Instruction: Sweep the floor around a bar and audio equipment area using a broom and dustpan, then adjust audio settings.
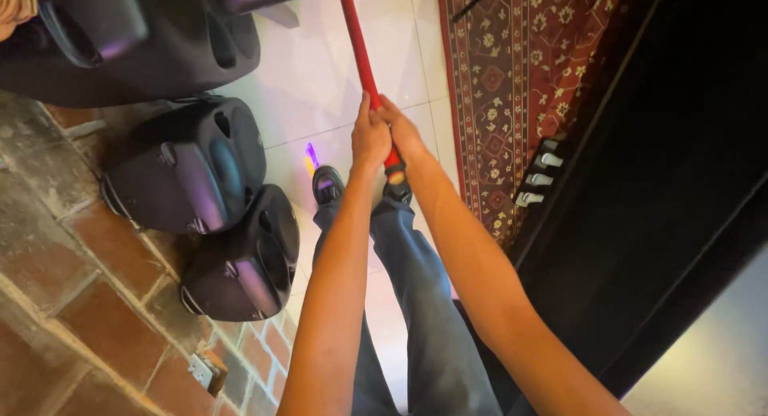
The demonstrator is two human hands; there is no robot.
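A: We label first the red handle [362, 52], a thin straight pole that runs from the top edge down the middle of the view to the two hands. Its far end passes out of sight behind a dark object at the top, so we cannot name the tool it belongs to.

B: And the hands?

A: Both close around the lower end of the pole. The left hand [370, 136] wraps it from the left, fingers curled fully shut around the shaft, knuckles toward us. The right hand [402, 132] clasps it from the right, touching the left hand, its fingers likewise folded tight on the pole. We see no open gap between fingers and handle on either side. A short red stub with an orange tip shows just below the right hand.

B: What lies beneath?

A: We note grey-blue trousers [416, 304] and two dark shoes [328, 184] on a white tiled floor [320, 80], directly under the grip.

B: And around them?

A: To the left, three black loudspeakers [192, 164] lie against a brick wall [88, 320], which carries a small wall socket [204, 370]. To the right, a red patterned rug [512, 72] borders a black piano [672, 184], whose three pale pedals [540, 178] sit at the rug's edge, well apart from the hands.
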